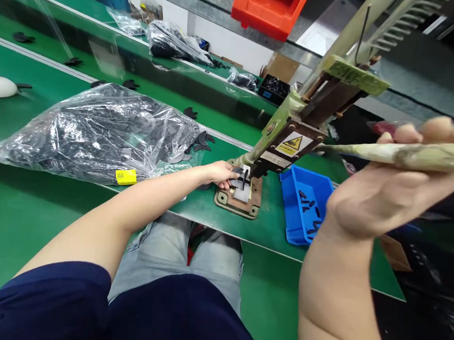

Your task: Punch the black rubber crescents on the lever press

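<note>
Left of the left hand (pixel 221 173), a crinkled clear plastic bag (pixel 96 128) gleams on the matt green counter (pixel 31 212). The pale painted metal lever handle (pixel 409 154) in the right hand (pixel 382 198) looks scuffed and chipped.

This is a factory assembly line. A long green worktop (pixel 274 221) runs beside a green conveyor belt (pixel 44 40) edged with metal rails. A hand press (pixel 292 138) with a yellow warning label (pixel 293 143) and a long lever (pixel 409 153) stands on the worktop. A clear bag (pixel 96 133) of black parts lies near it, with a blue bin (pixel 303 202) beside it and a red bin (pixel 269 5) on a shelf above.
</note>
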Tool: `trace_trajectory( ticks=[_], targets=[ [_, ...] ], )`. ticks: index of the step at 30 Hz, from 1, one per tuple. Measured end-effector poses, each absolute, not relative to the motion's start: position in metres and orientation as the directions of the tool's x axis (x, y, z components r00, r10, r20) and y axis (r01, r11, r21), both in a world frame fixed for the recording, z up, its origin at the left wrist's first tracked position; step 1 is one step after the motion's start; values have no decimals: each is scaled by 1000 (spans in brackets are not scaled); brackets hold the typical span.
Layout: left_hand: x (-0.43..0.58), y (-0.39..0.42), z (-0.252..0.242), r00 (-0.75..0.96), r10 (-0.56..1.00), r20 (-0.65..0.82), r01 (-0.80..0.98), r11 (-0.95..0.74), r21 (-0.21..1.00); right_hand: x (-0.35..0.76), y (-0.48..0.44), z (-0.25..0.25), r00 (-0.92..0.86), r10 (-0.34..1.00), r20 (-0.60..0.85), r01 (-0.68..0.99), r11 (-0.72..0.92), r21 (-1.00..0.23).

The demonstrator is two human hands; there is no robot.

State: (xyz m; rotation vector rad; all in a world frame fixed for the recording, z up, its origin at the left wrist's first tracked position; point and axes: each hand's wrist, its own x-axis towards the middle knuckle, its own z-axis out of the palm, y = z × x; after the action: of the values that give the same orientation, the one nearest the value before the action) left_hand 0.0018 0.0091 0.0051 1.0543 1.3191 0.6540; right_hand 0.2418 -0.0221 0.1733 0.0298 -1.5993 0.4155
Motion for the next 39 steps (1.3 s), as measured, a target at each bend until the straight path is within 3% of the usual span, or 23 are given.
trace_trajectory(
  ticks=[2, 4, 7, 9, 13, 19, 22, 26, 28, 31, 33, 36, 39],
  targets=[
    [-4, 1, 9, 180, 911, -372, 152, 348, 925, 248, -28, 136, 194, 297, 935, 7, 952, -305],
    [-12, -14, 16, 184, 940, -287, 140, 264, 954, 255, -33, 89, 249, 420, 873, 195, 861, -469],
    [-21, -42, 31, 226, 956, -188, 104, 169, 980, 257, -41, 23, -43, 769, 638, 327, 614, -718],
    [-23, -60, 39, 271, 952, -140, 64, 127, 990, 250, -46, -4, -242, 859, 451, 368, 511, -777],
    [-19, -90, 47, 312, 944, -109, 49, 99, 994, 218, -57, -19, -333, 851, 405, 344, 510, -789],
    [-21, -105, 45, 365, 922, -128, 56, 115, 992, 182, -76, -24, -151, 827, 541, 185, 561, -807],
    [-25, -101, 43, 414, 886, -206, 49, 205, 978, 182, -79, -36, -89, 826, 556, 178, 562, -807],
    [-27, -92, 47, 414, 865, -282, 144, 244, 959, 197, -74, -41, -226, 808, 544, 376, 587, -717],
    [-28, -89, 51, 381, 885, -266, 240, 183, 953, 205, -67, -37, -336, 744, 578, 480, 663, -575],
    [-31, -89, 57, 357, 907, -222, 327, 101, 940, 212, -58, -30, -450, 599, 662, 502, 783, -368],
    [-32, -94, 61, 267, 953, -141, 368, 34, 929, 214, -55, -26, -488, 528, 695, 495, 823, -279],
    [-27, -101, 63, 120, 988, 102, 458, -146, 877, 214, -54, -25, -514, 467, 719, 495, 847, -195],
    [-19, -101, 58, 192, 958, 214, 479, -281, 832, 213, -54, -26, -528, 423, 737, 486, 862, -146]
  ],
)
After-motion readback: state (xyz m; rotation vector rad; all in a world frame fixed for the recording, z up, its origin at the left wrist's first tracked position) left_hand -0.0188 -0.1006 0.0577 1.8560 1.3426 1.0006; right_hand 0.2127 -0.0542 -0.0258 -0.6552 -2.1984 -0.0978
